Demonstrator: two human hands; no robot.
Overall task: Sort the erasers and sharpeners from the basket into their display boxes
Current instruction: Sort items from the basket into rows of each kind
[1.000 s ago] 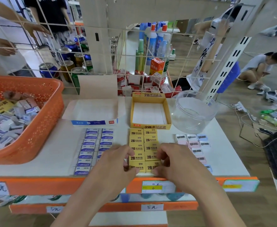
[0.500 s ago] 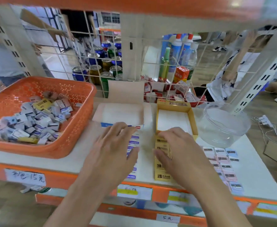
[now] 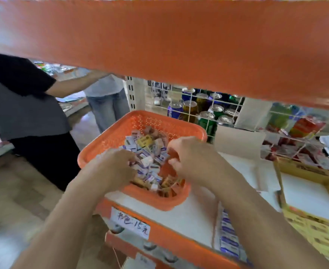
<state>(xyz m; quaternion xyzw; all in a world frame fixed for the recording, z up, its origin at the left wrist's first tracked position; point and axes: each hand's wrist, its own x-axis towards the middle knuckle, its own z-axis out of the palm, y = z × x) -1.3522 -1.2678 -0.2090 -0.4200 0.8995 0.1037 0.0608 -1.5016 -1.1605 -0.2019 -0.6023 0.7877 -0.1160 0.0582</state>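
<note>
Both your hands are in the orange perforated plastic basket (image 3: 119,131) at the 9 o'clock end of the white shelf (image 3: 181,216). Your left hand (image 3: 117,167) digs curled fingers into the heap of small wrapped erasers (image 3: 148,150). Your right hand (image 3: 192,156) curls at the heap's 3 o'clock edge. Blur hides whether either hand pinches anything. The yellow cardboard display box (image 3: 303,169) sits at the basket's 3 o'clock.

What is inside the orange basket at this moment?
The basket holds a loose pile of small erasers, mostly white-blue, some yellow. The left hand and right hand reach into it; what lies under them is hidden.
</note>
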